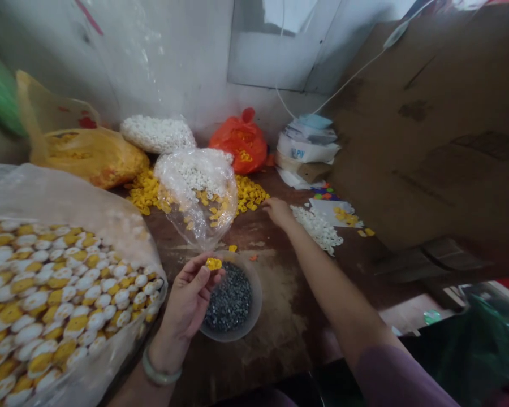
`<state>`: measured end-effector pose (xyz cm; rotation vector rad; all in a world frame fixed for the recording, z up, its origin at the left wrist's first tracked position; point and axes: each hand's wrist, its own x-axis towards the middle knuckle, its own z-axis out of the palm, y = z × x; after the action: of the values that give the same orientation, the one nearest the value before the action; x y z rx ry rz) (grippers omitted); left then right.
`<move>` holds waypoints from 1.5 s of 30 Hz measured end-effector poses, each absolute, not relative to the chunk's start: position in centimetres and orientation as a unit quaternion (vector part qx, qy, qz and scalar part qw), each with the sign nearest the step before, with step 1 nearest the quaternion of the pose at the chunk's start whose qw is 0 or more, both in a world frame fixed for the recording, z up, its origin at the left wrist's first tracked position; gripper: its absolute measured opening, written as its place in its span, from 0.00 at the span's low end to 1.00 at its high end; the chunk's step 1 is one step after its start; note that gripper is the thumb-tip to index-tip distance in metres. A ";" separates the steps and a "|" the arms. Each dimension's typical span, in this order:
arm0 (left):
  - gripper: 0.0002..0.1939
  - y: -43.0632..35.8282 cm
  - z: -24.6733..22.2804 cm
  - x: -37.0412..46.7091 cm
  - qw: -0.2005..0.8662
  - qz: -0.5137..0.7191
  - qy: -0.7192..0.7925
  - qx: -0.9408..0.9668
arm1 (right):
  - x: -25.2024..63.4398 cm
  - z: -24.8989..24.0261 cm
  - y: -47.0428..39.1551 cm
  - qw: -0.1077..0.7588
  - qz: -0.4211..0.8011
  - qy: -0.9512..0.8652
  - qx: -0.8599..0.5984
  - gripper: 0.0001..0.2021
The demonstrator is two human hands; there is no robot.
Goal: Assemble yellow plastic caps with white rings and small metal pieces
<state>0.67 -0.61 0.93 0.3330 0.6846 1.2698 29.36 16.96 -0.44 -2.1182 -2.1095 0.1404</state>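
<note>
1. Piece [214, 264], small and yellow, is sitting between the thumb and fingers of the left hand [192, 294], over the far left rim of a bowl [257, 305] holding dark bits [233, 299]; I am not managing to tell its long axis.
2. That left grip is pinching narrowly around this 1 piece.
3. The right hand [279, 212] is resting farther out, its fingertips just beside the right edge of a yellow pile [250, 193]. The pile is lying leftward of those fingertips, and the right hand is being the nearer of the 2. I cannot tell whether its fingers are holding anything.
4. White pieces [318, 227] are lying just right of that hand.
5. A clear bag [201, 223] is standing between the left hand and the pile's left part, crowding that side.
6. A big bag [123, 217] of white and yellow pieces is edging the left forearm.
7. Brown tabletop [284, 316] is running between the bowl and the right forearm; I am seeing the most room there.
</note>
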 end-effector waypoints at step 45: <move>0.17 -0.8 1.9 0.6 0.720 0.600 0.308 0.163 | 12.6 3.0 0.1 0.559 0.605 -0.435 -0.363 0.12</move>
<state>0.60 -0.84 1.91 0.3610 0.6800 1.3268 12.58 0.15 3.01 -0.8550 -1.0266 1.4269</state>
